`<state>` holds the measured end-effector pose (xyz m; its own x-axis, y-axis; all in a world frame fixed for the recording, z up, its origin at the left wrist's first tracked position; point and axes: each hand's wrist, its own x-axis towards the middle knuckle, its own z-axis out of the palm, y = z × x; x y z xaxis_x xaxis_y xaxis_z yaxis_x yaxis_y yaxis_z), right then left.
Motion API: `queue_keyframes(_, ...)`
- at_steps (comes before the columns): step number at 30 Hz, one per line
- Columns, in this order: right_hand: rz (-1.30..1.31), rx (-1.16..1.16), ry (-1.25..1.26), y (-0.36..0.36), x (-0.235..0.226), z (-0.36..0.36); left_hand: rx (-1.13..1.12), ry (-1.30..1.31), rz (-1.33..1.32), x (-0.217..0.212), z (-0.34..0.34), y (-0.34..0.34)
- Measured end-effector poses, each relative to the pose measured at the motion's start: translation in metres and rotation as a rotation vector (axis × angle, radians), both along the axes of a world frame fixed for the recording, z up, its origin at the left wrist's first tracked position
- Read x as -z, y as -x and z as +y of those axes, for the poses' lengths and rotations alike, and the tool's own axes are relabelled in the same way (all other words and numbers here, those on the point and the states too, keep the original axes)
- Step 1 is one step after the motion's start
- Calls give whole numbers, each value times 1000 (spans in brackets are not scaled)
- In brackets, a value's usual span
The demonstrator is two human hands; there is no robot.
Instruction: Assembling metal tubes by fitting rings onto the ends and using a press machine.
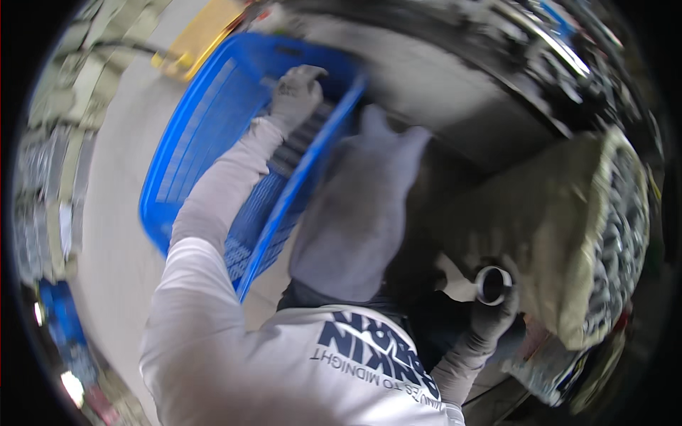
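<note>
Your left hand [297, 91] grips the blue basket [213, 135]; your right hand [490, 312] clenches a white tube [483, 284]. One-handed, the basket could tip.

The blue basket [213, 142] fills the far left, its rim walling in the left hand [295, 92] on both sides. Bare floor [121, 213] lies open to its left. On the right a bulky sack [568, 227] crowds the right hand [494, 312], and a dark ledge [455, 85] blocks the far side.

pale floor [121, 234] carries blue plastic crate [206, 135]; yellow board [195, 39] beyond.
</note>
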<state>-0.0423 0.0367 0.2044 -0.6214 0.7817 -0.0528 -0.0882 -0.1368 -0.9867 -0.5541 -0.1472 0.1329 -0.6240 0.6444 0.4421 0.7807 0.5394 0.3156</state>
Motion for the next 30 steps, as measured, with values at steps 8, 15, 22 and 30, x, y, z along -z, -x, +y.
queue_keyframes(8, -359, -209, -366, 127, 29, -24, -424, 904, -290, 224, -455, 116)
queue_keyframes(15, -417, -94, -14, 173, 59, -28, -123, 830, -186, 384, -273, 77)
queue_keyframes(22, -83, -60, 648, 220, 94, 41, -54, 648, -366, 446, -266, 10)
queue_keyframes(30, 276, -111, 906, 136, 84, 58, -346, 156, -960, 232, -146, -36)
